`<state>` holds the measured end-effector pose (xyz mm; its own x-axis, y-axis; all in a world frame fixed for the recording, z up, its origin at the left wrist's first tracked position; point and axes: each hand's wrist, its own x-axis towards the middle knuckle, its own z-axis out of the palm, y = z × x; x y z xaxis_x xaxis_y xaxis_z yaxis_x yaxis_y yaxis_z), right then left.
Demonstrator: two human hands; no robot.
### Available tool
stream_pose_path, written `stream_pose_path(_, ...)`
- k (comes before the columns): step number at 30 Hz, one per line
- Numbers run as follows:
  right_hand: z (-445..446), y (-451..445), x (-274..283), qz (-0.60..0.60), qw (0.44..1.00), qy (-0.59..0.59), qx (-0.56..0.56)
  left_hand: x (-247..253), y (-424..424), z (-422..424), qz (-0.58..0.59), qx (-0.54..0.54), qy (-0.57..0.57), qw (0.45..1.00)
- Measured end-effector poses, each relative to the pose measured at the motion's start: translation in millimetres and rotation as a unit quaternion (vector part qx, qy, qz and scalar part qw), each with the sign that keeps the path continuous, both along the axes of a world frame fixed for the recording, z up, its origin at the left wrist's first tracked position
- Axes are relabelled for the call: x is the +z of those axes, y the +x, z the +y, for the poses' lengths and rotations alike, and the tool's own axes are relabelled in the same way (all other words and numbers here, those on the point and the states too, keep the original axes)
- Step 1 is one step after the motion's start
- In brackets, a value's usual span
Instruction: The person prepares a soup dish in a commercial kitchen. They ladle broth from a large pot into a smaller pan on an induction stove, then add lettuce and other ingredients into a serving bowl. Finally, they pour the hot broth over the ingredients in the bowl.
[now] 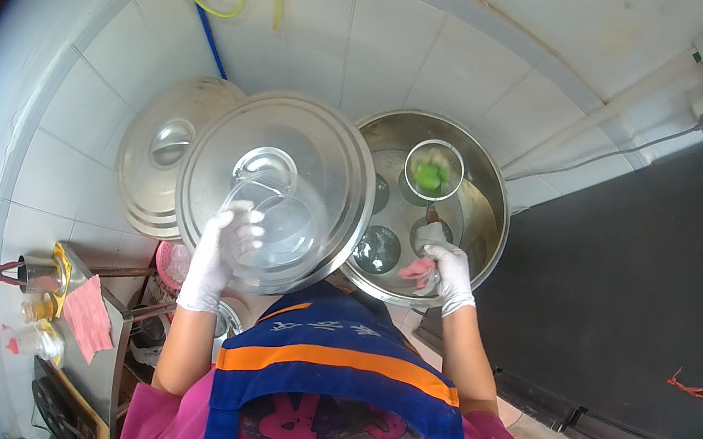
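My left hand (224, 248), in a white glove, holds a clear plastic bowl (291, 231) by its left side. The bowl is above a large round steel lid (330, 137) with a recessed handle. My right hand (451, 273), gloved too, grips the cloth-wrapped handle (432, 234) of a round strainer (429, 199). Bright green food (429, 175) and something paler sit in the strainer; I cannot tell exactly what they are. Below it is a wide steel cooker (494, 256) with several round, liquid-filled openings (378, 250). A pink cloth (418, 271) hangs beneath my right hand.
A second steel lid (139, 186) leans against the tiled wall (301, 12) at the left. Nearby are a pink basket (161, 269) and a metal stand (105, 291) with jars (37, 308). A power cable (617, 151) runs along the wall towards a large dark panel (631, 284).
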<state>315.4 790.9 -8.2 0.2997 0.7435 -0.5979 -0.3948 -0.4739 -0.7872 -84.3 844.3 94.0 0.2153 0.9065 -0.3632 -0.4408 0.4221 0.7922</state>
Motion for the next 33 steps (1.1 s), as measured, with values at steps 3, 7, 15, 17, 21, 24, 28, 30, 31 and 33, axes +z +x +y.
stream_pose_path(3, 0, 12, 14, 0.093, 0.993, -0.074, 0.009, 13, 21, 13, 0.044, -0.026, 0.023, 0.998)
stream_pose_path(7, -13, 9, 55, 0.075, 0.995, -0.059, 0.034, 21, 38, 29, 0.048, -0.049, 0.034, 0.997)
stream_pose_path(15, -17, 24, 43, 0.073, 0.995, -0.052, 0.035, 25, 87, 45, 0.105, -0.09, 0.003, 0.99)
stream_pose_path(17, -14, 29, 49, 0.066, 0.994, -0.063, 0.055, 19, 98, 53, 0.135, -0.1, 0.003, 0.986)
stream_pose_path(21, -27, 49, 60, -0.094, 0.991, -0.028, 0.095, 15, 119, 67, 0.24, -0.17, 0.032, 0.955)
stream_pose_path(24, -25, 53, 120, -0.179, 0.978, -0.037, 0.104, 7, 133, 78, 0.246, -0.18, 0.039, 0.951)
stream_pose_path(28, -25, 74, 143, -0.186, 0.977, 0.005, 0.104, 11, 161, 76, 0.203, -0.14, 0.038, 0.968)
stream_pose_path(30, -33, 72, 132, -0.169, 0.981, 0.021, 0.088, 11, 168, 71, 0.166, -0.129, 0.04, 0.977)
stream_pose_path(31, -36, 63, 122, -0.119, 0.99, 0.044, 0.055, 8, 168, 70, 0.175, -0.143, 0.03, 0.974)
stream_pose_path(33, -42, 55, 70, -0.085, 0.992, 0.089, -0.03, 3, 167, 68, 0.192, -0.176, 0.015, 0.965)
